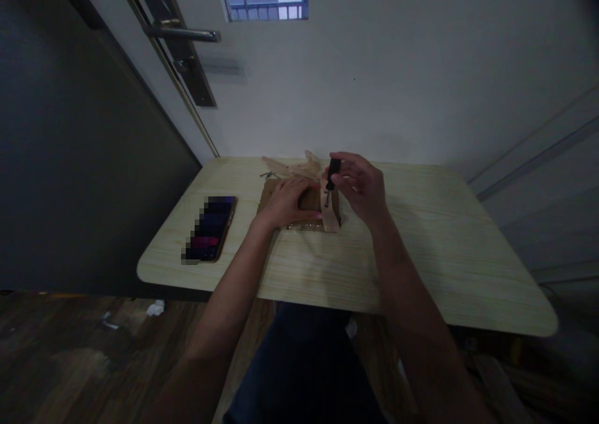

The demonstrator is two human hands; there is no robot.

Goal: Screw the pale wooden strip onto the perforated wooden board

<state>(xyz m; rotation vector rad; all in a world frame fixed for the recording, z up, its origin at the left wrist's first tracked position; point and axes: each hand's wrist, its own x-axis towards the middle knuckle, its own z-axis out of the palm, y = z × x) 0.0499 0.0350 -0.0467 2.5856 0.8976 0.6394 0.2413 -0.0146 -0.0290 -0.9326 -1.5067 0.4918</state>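
Observation:
A black-handled screwdriver (334, 173) is pinched in the fingers of my right hand (362, 184). It tilts downward, its metal end at a pale wooden strip (330, 219), where something small and metallic shows. The strip lies across the right end of a brown board (268, 193), which rests on the table. My left hand (291, 202) lies on this board with thumb and fingers spread apart, their tips reaching the strip's left side. Behind the board are more pale wooden pieces (285, 165) and a few small screws (269, 175).
A phone (210, 231), partly blurred out, lies on the left of the light wood table (444, 243). Beyond the table stands a white door (397, 87) with a metal handle (187, 34). Crumpled white paper (156, 308) lies on the floor at left.

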